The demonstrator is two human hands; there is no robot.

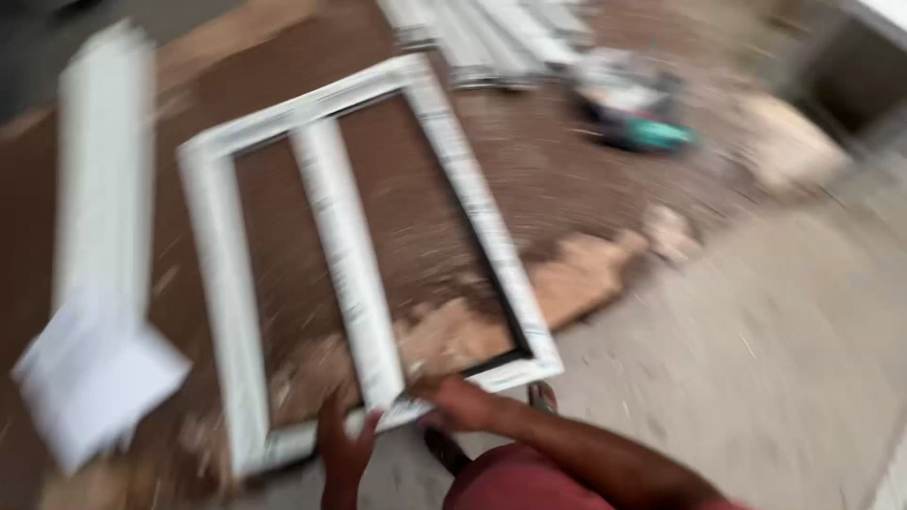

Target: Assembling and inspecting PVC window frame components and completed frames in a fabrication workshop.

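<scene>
Down at the near edge of the white frame [364, 255], my left hand [345, 449] and right hand [463, 404] both grip its bottom rail. It lies flat on the brown board [557, 170], bottom right corner at the board's edge. Bare concrete floor [756, 349] opens to the right; a white profile strip [99, 179] lies left.

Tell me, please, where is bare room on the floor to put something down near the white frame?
The grey floor right of the white frame is bare. Inside the frame, brown ground shows on either side of its middle bar. It is crowded at the near edge, where both hands, left and right, grip it, and beyond, by the white bars and green tool.
</scene>
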